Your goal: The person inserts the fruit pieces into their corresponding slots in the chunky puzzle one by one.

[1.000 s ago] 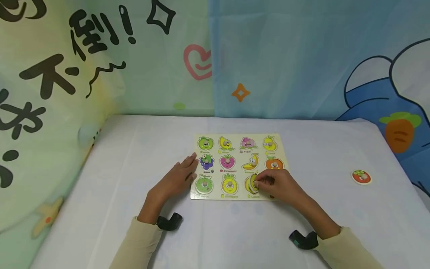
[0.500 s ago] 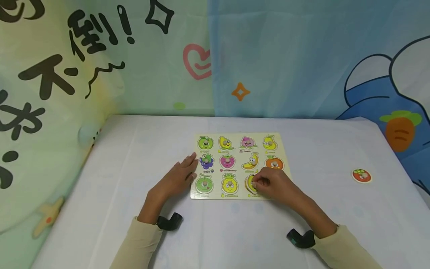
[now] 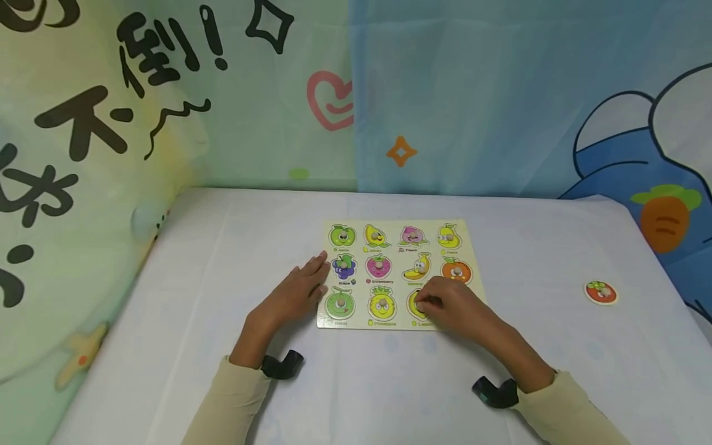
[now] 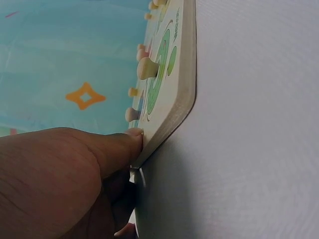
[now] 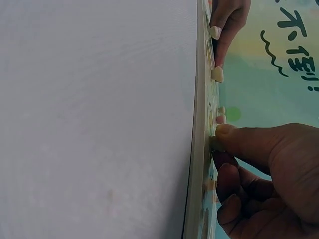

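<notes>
Head view is showing the right hand (image 3: 452,304) pinching the knob of the lemon piece (image 3: 416,305) with curled fingers, in the front row of the fruit puzzle board (image 3: 476,272), third slot from the board's left edge. The piece is looking nearly settled in its recess, though I cannot tell whether it is lying fully flush. The left hand (image 3: 297,292) is resting flat, fingers straight, against the board's left edge beside the grape piece (image 3: 343,266) and the green melon piece (image 3: 340,304); the left wrist view is showing a fingertip (image 4: 134,141) touching that edge.

Judging from this, the lemon piece could catch tilted on the rim of its recess if it is being pressed while slightly rotated, and a sideways push could slide the board across the smooth white surface (image 3: 389,383) should the left hand be easing off. The right palm is also hovering close to the orange piece (image 3: 456,271), whose knob could be nudged.

Room is generous: the surface is lying open in front of the board and to its right, where only a loose round red piece (image 3: 601,292) is sitting well apart. Behind the board, the cartoon curtain (image 3: 500,111) is closing off the back edge.
</notes>
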A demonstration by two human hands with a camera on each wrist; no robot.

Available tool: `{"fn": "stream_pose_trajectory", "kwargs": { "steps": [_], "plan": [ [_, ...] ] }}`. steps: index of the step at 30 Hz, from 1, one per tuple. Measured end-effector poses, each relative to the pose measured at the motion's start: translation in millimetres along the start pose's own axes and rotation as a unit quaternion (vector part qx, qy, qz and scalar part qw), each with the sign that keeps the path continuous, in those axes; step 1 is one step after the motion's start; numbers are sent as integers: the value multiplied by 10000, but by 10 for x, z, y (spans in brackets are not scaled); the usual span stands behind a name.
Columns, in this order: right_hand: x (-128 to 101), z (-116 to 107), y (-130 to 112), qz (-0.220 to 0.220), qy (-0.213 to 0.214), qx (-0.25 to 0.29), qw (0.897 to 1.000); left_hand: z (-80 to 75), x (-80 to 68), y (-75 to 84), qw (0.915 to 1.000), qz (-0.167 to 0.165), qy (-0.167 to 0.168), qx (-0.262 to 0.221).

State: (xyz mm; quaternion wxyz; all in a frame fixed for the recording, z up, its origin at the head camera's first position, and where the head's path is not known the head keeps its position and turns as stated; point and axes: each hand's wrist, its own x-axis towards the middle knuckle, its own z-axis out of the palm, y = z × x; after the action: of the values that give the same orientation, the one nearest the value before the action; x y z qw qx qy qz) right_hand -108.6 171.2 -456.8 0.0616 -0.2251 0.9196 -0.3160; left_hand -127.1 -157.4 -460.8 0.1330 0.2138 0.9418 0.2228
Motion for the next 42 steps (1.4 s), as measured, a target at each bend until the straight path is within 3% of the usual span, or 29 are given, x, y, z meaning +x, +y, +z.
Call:
{"fn": "stream_pose_trajectory", "kwargs": {
  "steps": [23, 35, 42],
  "plan": [
    [-19, -54, 5, 113, -143, 78, 9998, -3, 1, 15, 9999, -133, -26, -33],
    [-104, -161, 65, 152, 33, 141, 9998, -42, -6, 21, 10000, 18, -1, -69],
    [-176, -244, 203, 324, 326, 81, 9989, -31, 3, 17, 9999, -83, -86, -64]
  ]
}}
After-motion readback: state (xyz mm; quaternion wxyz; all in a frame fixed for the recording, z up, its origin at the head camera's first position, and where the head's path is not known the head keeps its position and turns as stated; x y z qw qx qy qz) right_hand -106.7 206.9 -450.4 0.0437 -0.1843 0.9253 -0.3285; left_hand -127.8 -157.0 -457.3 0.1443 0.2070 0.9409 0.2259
